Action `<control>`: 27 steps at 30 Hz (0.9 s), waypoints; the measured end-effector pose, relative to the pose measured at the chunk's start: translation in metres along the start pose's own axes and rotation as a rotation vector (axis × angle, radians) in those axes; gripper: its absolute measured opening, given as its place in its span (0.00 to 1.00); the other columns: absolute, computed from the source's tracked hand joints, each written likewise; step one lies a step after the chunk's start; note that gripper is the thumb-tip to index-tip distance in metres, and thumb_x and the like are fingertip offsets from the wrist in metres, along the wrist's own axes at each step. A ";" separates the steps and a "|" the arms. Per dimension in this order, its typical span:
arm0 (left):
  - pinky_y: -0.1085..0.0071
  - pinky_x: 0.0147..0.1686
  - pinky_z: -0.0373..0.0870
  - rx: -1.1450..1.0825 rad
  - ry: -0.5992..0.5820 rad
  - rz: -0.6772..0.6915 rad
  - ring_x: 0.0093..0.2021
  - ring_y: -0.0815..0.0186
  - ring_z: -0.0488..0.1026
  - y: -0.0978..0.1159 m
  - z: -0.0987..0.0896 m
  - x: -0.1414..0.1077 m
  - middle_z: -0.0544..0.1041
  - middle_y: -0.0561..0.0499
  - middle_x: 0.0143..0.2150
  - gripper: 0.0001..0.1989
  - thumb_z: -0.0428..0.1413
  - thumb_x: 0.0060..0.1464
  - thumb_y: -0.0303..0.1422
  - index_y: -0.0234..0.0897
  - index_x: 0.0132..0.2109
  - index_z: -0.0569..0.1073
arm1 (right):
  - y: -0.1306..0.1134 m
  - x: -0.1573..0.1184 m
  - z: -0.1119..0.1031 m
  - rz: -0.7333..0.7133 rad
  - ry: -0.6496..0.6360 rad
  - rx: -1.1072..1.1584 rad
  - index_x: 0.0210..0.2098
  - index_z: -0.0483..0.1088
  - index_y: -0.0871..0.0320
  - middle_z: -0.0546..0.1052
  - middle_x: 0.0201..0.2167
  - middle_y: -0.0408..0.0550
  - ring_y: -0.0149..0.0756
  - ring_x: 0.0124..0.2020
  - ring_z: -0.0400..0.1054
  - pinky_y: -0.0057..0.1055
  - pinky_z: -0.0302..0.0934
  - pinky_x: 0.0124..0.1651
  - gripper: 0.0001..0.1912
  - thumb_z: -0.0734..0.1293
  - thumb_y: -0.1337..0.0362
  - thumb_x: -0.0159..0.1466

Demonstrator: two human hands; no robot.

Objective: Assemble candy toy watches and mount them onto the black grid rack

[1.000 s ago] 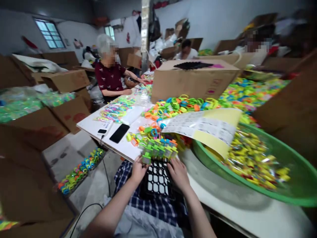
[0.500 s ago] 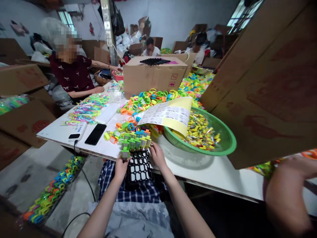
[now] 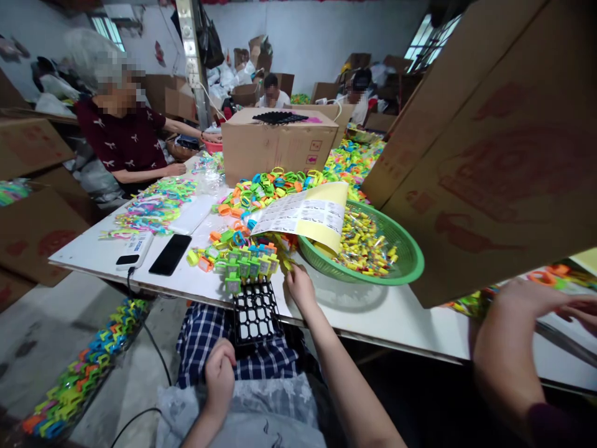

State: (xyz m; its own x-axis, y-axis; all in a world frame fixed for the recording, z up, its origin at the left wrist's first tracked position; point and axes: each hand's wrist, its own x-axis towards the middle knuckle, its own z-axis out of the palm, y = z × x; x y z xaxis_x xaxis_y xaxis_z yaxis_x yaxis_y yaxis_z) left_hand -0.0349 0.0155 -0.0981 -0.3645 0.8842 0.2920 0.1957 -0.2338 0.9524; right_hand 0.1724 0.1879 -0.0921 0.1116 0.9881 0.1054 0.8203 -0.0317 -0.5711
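A black gridded plastic tray (image 3: 255,314) with pale squares in its cells rests at the table edge, above my lap. Rows of green, yellow and orange toy watches (image 3: 252,264) stand upright along its far end. My right hand (image 3: 301,288) is just right of the tray, its fingertips closed on a yellow toy watch (image 3: 286,264). Drawn back over my lap, my left hand (image 3: 220,372) is curled into a loose fist, apart from the tray. Whatever its fingers may hold is hidden.
A green basket (image 3: 413,267) of small yellow wrapped pieces stands right, with a label sheet (image 3: 298,214) over its edge. Loose watches pile behind. A phone (image 3: 170,254) lies left. Large cartons (image 3: 494,162) flank the table; a co-worker's arm (image 3: 508,348) is at right.
My left hand has left the tray's near left corner and come back to my lap, closing. My right hand has moved slightly away from the tray, onto a yellow watch. The view has shifted.
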 end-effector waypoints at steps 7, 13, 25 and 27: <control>0.73 0.24 0.57 -0.287 -0.257 -0.243 0.22 0.71 0.60 0.036 0.026 0.002 0.62 0.54 0.18 0.10 0.47 0.44 0.27 0.37 0.17 0.60 | 0.025 -0.070 -0.043 -0.079 0.216 0.247 0.43 0.69 0.64 0.72 0.38 0.57 0.40 0.36 0.67 0.35 0.64 0.39 0.18 0.55 0.60 0.62; 0.75 0.18 0.58 -0.437 -0.571 -0.726 0.17 0.70 0.65 0.067 0.050 0.048 0.71 0.54 0.24 0.31 0.41 0.52 0.56 0.37 0.52 0.61 | 0.015 -0.111 -0.094 -0.411 0.199 0.249 0.42 0.70 0.57 0.74 0.40 0.53 0.40 0.43 0.67 0.35 0.62 0.44 0.11 0.58 0.63 0.65; 0.77 0.21 0.56 -0.314 -0.509 -0.418 0.18 0.75 0.56 0.066 0.059 0.041 0.62 0.60 0.24 0.37 0.49 0.54 0.52 0.36 0.63 0.50 | -0.021 -0.137 -0.074 -0.351 0.311 0.515 0.38 0.69 0.55 0.70 0.33 0.48 0.35 0.33 0.65 0.31 0.61 0.34 0.08 0.60 0.62 0.64; 0.76 0.27 0.61 -0.202 -0.498 -0.256 0.23 0.73 0.61 0.059 0.056 0.033 0.66 0.57 0.28 0.35 0.48 0.57 0.47 0.36 0.65 0.46 | -0.031 -0.140 -0.060 -0.148 0.020 0.723 0.35 0.68 0.57 0.66 0.23 0.42 0.31 0.23 0.60 0.28 0.57 0.26 0.14 0.60 0.53 0.64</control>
State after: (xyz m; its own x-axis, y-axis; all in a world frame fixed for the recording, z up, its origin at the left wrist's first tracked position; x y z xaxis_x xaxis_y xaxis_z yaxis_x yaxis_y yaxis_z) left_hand 0.0157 0.0535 -0.0373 0.1032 0.9944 0.0209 -0.0368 -0.0172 0.9992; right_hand 0.1648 0.0417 -0.0399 0.0438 0.9712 0.2341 0.2541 0.2157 -0.9428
